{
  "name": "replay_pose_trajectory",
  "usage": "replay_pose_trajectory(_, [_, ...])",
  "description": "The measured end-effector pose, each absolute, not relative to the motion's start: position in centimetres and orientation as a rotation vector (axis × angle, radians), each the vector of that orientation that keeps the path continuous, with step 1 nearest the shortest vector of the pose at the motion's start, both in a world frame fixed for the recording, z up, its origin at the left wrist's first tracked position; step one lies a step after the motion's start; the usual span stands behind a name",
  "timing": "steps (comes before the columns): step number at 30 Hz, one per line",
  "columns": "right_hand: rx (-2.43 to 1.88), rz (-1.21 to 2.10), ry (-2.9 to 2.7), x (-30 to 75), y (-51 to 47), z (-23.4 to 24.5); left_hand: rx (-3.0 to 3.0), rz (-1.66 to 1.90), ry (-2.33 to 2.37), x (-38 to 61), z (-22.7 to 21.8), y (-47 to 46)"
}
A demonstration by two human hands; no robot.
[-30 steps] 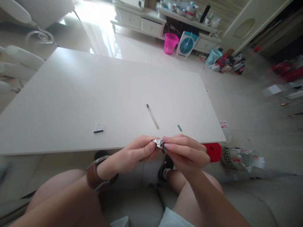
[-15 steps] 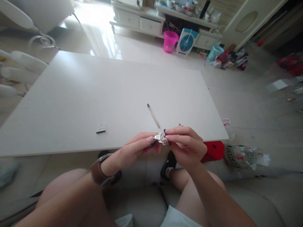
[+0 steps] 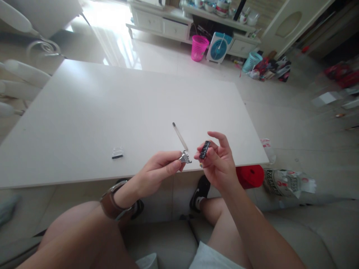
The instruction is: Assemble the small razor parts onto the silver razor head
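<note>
My left hand (image 3: 165, 166) is closed on a silver metal piece with short prongs (image 3: 185, 157), which looks like a razor head. Just to its right, my right hand (image 3: 220, 160) pinches a small black slotted block (image 3: 205, 150), like a razor cartridge, its slotted face turned up. A gap separates the two pieces. Under the right fingertips shows a tiny coloured bit (image 3: 201, 164), too small to name. Beyond the hands, a thin clear stick with a dark tip (image 3: 180, 136) lies on the white table (image 3: 134, 108). Further left lies a small clear case with a black strip (image 3: 117, 153).
The table's near edge runs just under my hands. A red object (image 3: 250, 176) and a printed plastic bag (image 3: 288, 183) are to the right below the table. White chairs (image 3: 25, 73) stand at the left. Across the floor are a pink basket (image 3: 199, 48) and a blue-and-white fan (image 3: 219, 47).
The black block has come away from the silver piece. My right hand has moved up and turned, with its index finger lifted. My left hand still holds the silver piece.
</note>
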State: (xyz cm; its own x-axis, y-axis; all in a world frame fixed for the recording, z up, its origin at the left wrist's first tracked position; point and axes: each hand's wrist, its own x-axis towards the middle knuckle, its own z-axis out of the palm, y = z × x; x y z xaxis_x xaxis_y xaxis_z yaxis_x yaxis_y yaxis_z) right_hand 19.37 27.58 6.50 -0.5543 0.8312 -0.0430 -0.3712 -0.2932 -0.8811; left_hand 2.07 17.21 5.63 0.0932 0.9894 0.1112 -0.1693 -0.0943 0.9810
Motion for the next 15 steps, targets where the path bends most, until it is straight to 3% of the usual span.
replay_pose_trajectory(15, [-0.53,2.186,-1.213,19.64,27.36,6.68,1.213,1.234,0.939,2.26,5.82,17.21])
